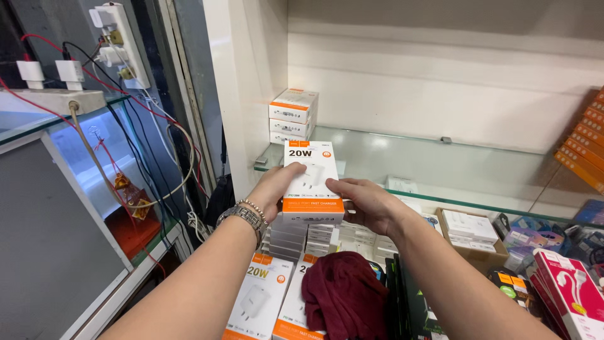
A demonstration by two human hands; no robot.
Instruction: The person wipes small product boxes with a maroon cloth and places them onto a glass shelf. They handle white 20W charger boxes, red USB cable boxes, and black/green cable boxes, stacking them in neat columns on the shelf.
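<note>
So, a white and orange charger box (311,182) is being held up with both hands, right in front of the glass shelf (440,170), its upper part overlapping the shelf's front edge. The left hand (277,189) is clamped on the box's left side, thumb laid across the front face, and a metal watch (242,217) plus a thin beaded bracelet (255,206) can be seen on that wrist. The right hand (365,201) is wrapped round the box's lower right corner, fingers closed on it. The box is kept upright, front face turned to the camera.

On the glass shelf, back in its left corner, a small stack of the same boxes (292,115) is parked against the white wall. Below the shelf, directly under the held box, more rows of white boxes (327,236) are packed edge-on. Nearer the camera than those, two flat charger boxes (264,296) are laid face up, and a dark red cloth (343,296) is bunched on top of the right one. Off to the right of the shelf, orange packets (585,141) are stacked at a slant. Left of the shelf, white power strips (119,44) with a mess of red and black cables (151,151) are fixed on the wall.
</note>
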